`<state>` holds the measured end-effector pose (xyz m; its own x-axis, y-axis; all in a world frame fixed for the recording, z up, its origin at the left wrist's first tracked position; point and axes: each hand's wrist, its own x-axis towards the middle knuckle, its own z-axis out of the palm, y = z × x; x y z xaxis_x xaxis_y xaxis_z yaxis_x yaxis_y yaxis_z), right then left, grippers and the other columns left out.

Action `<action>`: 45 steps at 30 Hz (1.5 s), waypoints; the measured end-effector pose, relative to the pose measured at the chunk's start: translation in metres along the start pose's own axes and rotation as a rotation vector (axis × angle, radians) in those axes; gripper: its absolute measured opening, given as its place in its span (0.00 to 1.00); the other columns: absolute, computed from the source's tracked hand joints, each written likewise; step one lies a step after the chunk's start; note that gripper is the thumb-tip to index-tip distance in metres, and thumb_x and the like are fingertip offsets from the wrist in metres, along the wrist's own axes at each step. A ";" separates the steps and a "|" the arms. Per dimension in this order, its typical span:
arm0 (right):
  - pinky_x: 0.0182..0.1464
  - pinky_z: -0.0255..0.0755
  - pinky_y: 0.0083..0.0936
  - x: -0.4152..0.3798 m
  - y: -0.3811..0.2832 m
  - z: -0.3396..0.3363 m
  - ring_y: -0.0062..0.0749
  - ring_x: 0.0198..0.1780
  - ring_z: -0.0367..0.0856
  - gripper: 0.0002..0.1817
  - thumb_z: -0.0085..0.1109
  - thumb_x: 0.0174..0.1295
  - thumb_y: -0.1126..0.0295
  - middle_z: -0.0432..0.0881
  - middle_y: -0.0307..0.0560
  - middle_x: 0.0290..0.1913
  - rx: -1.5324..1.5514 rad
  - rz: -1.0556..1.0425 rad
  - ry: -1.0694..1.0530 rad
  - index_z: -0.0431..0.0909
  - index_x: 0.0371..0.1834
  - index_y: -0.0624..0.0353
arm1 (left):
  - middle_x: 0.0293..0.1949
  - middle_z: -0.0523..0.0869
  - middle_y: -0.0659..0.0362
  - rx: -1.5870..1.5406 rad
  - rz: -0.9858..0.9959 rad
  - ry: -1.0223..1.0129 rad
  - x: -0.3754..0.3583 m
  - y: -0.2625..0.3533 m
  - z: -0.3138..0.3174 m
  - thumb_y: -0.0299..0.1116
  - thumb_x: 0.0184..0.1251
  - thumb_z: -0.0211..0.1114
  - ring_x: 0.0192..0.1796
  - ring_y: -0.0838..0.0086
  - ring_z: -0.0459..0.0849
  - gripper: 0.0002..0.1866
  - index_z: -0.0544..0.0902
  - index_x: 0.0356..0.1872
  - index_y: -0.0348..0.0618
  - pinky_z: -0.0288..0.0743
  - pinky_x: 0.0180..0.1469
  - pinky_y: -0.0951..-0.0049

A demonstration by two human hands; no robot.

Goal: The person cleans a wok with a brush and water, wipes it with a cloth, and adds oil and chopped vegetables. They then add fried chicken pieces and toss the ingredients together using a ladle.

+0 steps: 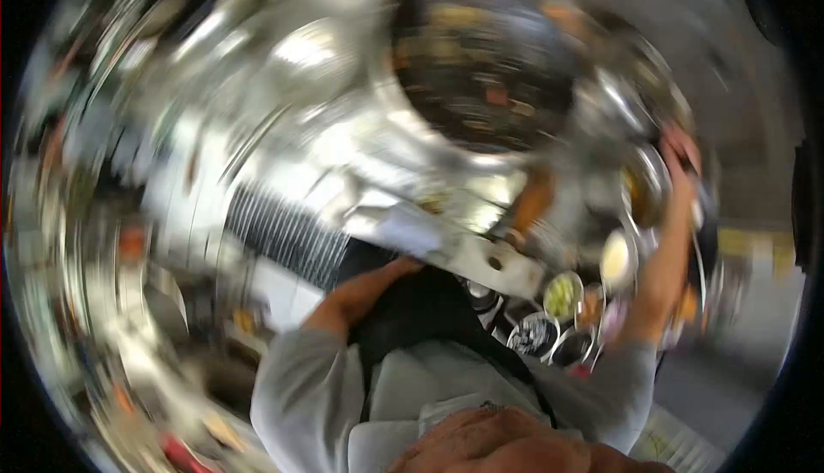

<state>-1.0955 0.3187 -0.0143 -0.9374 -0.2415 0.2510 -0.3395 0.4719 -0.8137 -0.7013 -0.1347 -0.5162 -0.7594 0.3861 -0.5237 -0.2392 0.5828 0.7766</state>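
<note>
My right arm stretches out to the right, and my right hand (pixel 681 154) is at the rim of a metal bowl (pixel 645 185) with brownish contents. A small dark thing shows at its fingers, which are smeared by motion. My left hand (pixel 402 269) is low in front of my dark apron (pixel 421 306), close to the counter's front edge and a pale bluish-white cloth or sheet (pixel 410 231). Its fingers are mostly hidden. A large dark wok (pixel 485 65) with bits of food in it lies ahead of me.
Several containers stand at the right, among them a bowl of chopped green pieces (pixel 563 295), a bowl with pale contents (pixel 615 258) and a bowl with dark contents (pixel 534 336). A shiny metal counter (pixel 283 121) spreads left of the wok. A black ribbed mat (pixel 283 237) lies at the left.
</note>
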 end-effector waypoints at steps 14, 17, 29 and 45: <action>0.37 0.67 0.16 -0.123 -0.195 0.329 0.21 0.36 0.74 0.19 0.56 0.65 0.63 0.80 0.43 0.41 0.175 0.085 -0.332 0.78 0.54 0.64 | 0.36 0.87 0.45 -0.221 -0.756 0.894 -0.228 -0.081 -0.099 0.39 0.56 0.62 0.42 0.51 0.87 0.15 0.88 0.31 0.38 0.80 0.43 0.55; 0.35 0.65 0.15 -0.131 -0.196 0.340 0.19 0.34 0.72 0.18 0.56 0.65 0.63 0.79 0.41 0.39 0.214 0.130 -0.387 0.78 0.53 0.63 | 0.37 0.87 0.44 -0.390 -0.743 1.117 -0.235 -0.107 -0.057 0.41 0.57 0.62 0.44 0.51 0.86 0.15 0.87 0.34 0.40 0.79 0.46 0.55; 0.26 0.56 0.12 -0.140 -0.173 0.278 0.13 0.25 0.65 0.17 0.57 0.65 0.62 0.75 0.34 0.31 0.341 0.379 -0.226 0.79 0.51 0.61 | 0.29 0.87 0.48 0.321 -0.677 0.791 -0.209 -0.170 -0.092 0.34 0.49 0.64 0.32 0.55 0.86 0.07 0.87 0.26 0.45 0.80 0.33 0.55; 0.57 0.71 0.41 -0.016 0.007 0.007 0.59 0.52 0.79 0.23 0.53 0.51 0.63 0.82 0.67 0.46 -0.832 0.407 0.421 0.79 0.47 0.69 | 0.27 0.82 0.62 -1.098 -0.667 0.688 -0.299 -0.107 -0.048 0.37 0.58 0.57 0.27 0.71 0.81 0.07 0.80 0.35 0.50 0.75 0.28 0.64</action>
<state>-1.0827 0.3194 -0.0276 -0.8906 0.3116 0.3314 0.2153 0.9305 -0.2962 -0.4774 -0.3470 -0.4262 -0.3828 -0.3275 -0.8638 -0.7493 -0.4369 0.4977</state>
